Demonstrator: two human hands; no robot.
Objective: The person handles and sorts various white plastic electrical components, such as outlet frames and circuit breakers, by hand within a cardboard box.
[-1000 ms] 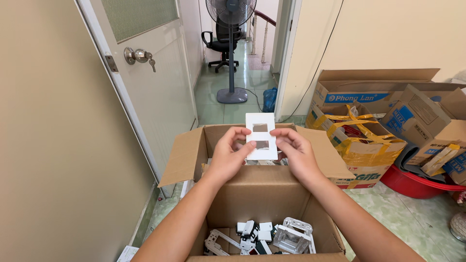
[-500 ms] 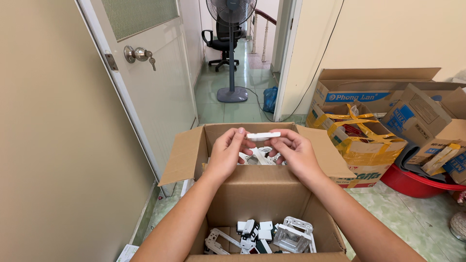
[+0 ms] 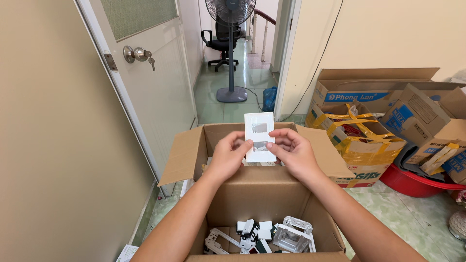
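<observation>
Holding: both hands grip a flat white rectangular plastic wall plate (image 3: 259, 137) with two small window cut-outs, upright above the far edge of the open brown cardboard box (image 3: 257, 194).
Left hand (image 3: 229, 156): fingers curled shut on the plate's left edge.
Right hand (image 3: 292, 151): fingers pinching its right edge.
Box floor: a loose heap of white plastic switch parts and frames (image 3: 262, 236) at the near edge.
Progress: one plate is lifted out; the heap lies untouched.
Beyond: taped cardboard cartons (image 3: 369, 136) at the right.
</observation>
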